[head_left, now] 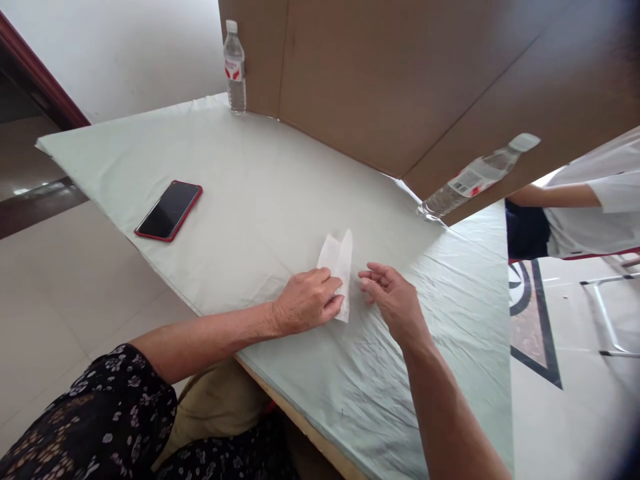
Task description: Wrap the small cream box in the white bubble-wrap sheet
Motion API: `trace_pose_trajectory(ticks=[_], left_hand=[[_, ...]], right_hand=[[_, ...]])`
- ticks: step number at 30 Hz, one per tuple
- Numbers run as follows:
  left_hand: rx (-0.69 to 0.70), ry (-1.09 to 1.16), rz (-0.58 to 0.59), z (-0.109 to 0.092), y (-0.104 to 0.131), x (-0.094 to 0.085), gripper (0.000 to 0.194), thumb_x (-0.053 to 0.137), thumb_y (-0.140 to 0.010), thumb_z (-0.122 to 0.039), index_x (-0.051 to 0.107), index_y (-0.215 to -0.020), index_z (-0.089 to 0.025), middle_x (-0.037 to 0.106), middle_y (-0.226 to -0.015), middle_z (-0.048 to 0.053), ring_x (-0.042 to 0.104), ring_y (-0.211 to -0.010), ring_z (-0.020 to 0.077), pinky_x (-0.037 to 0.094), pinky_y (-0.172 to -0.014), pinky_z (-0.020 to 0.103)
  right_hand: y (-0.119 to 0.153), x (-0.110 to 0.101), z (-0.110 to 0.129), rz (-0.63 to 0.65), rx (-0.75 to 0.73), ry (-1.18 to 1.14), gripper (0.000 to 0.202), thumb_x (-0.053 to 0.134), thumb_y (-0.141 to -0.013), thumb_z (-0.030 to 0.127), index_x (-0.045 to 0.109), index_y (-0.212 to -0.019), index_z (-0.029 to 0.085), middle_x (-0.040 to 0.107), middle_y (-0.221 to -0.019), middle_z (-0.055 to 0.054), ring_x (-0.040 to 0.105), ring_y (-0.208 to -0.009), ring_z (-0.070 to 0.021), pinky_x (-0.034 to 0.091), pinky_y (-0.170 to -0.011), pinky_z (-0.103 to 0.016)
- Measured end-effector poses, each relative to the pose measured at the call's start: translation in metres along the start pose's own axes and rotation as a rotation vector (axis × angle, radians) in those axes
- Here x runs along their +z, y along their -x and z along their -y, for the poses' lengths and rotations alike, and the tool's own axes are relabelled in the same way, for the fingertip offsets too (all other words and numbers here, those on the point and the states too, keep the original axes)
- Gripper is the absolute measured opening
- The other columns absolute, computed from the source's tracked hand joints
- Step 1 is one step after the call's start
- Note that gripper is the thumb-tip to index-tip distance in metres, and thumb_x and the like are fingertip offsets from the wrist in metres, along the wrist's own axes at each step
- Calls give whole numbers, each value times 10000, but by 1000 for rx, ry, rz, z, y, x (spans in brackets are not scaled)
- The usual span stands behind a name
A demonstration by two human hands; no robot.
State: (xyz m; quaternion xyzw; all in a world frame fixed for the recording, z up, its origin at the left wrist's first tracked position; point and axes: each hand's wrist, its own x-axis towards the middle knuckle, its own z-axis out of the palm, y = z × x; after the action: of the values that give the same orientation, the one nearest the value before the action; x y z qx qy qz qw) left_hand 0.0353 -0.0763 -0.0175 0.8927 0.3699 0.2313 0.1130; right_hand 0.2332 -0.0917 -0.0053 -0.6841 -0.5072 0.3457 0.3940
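Observation:
A small white folded sheet, apparently a paper tissue [342,257], stands partly raised over the cloth-covered table, its upper end split into two points. My left hand [311,300] is closed on its left side, fingers curled around the lower half. Just to the right of the tissue, my right hand [393,297] hovers with bent fingers and the thumb apart, holding nothing that I can see. A gap separates it from the tissue.
A phone in a red case [169,211] lies at the left. Brown cardboard panels [350,80] stand along the back, with an upright water bottle [235,70] and another bottle [475,180] against them. Another person's arm [560,195] shows beyond at the right.

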Motion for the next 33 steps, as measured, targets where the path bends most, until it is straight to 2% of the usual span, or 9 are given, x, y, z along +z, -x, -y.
trace_pose_trajectory(ticks=[3,5,8,12,16,19,24,28,33], left_hand=[[3,-2,-6,0,0,1,144,515,-930,-256,627,-914,-166,613,-847,55,612,-803,176,491,-718,274],[11,11,-11,1,0,1,154,511,-934,-258,633,-933,-164,615,-852,58,613,-802,179,495,-719,280],[31,43,-23,2,0,2,175,502,-940,-260,641,-966,-157,624,-872,69,621,-820,189,506,-744,294],[35,84,-2,4,-1,2,186,507,-935,-258,647,-985,-147,644,-902,80,633,-843,195,516,-767,301],[-28,114,27,4,0,1,190,529,-921,-263,643,-1019,-148,661,-930,74,643,-858,199,519,-764,304],[-67,111,52,2,-2,-2,210,537,-912,-270,647,-1050,-157,662,-929,64,643,-834,196,513,-738,305],[-111,118,99,-1,-7,-8,129,553,-878,-238,647,-836,-161,636,-831,57,618,-788,185,493,-709,293],[-96,177,64,1,-10,-9,88,563,-840,-184,594,-758,-174,618,-781,41,600,-782,181,486,-723,288],[-93,250,-12,2,-5,-4,29,585,-830,-164,567,-833,-186,632,-836,35,594,-824,183,486,-776,301]], right_hand=[[-12,2,-1,92,167,-65,544,728,-719,447,606,-1151,140,713,-992,-138,672,-734,-202,492,-483,-281],[-20,8,3,129,175,-85,539,753,-684,467,610,-1095,148,694,-846,-86,647,-677,-190,464,-448,-266],[-35,17,12,278,154,-70,473,770,-638,510,619,-927,168,590,-620,13,537,-522,-136,382,-394,-241],[-52,22,20,431,143,-36,386,789,-596,487,589,-724,182,495,-526,61,421,-445,-88,309,-378,-226],[-56,24,20,385,123,-57,319,770,-609,432,575,-657,184,465,-506,70,369,-449,-75,267,-414,-229],[-51,26,16,296,48,-104,271,751,-639,396,586,-651,181,493,-543,60,382,-500,-80,302,-475,-238],[-41,32,11,247,4,-288,231,757,-645,338,651,-770,176,633,-699,23,526,-648,-127,422,-628,-271],[-35,37,13,272,-13,-445,223,753,-641,297,689,-826,190,682,-770,14,591,-720,-154,470,-739,-309],[-19,34,22,265,-141,-458,142,717,-705,273,690,-829,210,678,-805,16,609,-784,-160,471,-813,-318]])
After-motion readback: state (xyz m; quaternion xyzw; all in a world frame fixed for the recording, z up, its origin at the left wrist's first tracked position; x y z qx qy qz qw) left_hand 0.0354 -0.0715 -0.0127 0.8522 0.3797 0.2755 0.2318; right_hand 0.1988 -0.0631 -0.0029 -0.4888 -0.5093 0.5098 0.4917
